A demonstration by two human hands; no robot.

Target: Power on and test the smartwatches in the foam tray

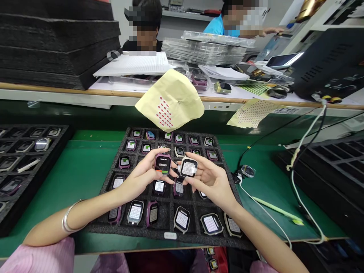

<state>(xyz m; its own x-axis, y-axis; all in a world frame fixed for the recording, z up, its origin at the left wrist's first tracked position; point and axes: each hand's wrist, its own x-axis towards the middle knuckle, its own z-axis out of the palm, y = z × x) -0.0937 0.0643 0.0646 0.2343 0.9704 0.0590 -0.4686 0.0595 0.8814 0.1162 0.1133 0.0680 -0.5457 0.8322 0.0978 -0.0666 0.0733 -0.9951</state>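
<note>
My left hand [145,174] holds a purple-framed watch [163,165] by its edges, with the lit screen facing up. Close beside it, my right hand [209,176] grips a silver-framed watch [188,167] whose screen shows a white grid. Both are held above a black foam tray [170,236] divided into compartments. Purple and silver watches lie in its cells, many with lit screens, among them a silver one [182,219] in the front row. My hands and wrists hide some of the middle cells.
Another foam tray [61,136] lies at the left. Stacked black foam [57,41] stands on the shelf, from which a yellow sticker sheet [182,98] hangs. A green pen [275,208] and white cable [295,189] are at the right. Two people are beyond the shelf.
</note>
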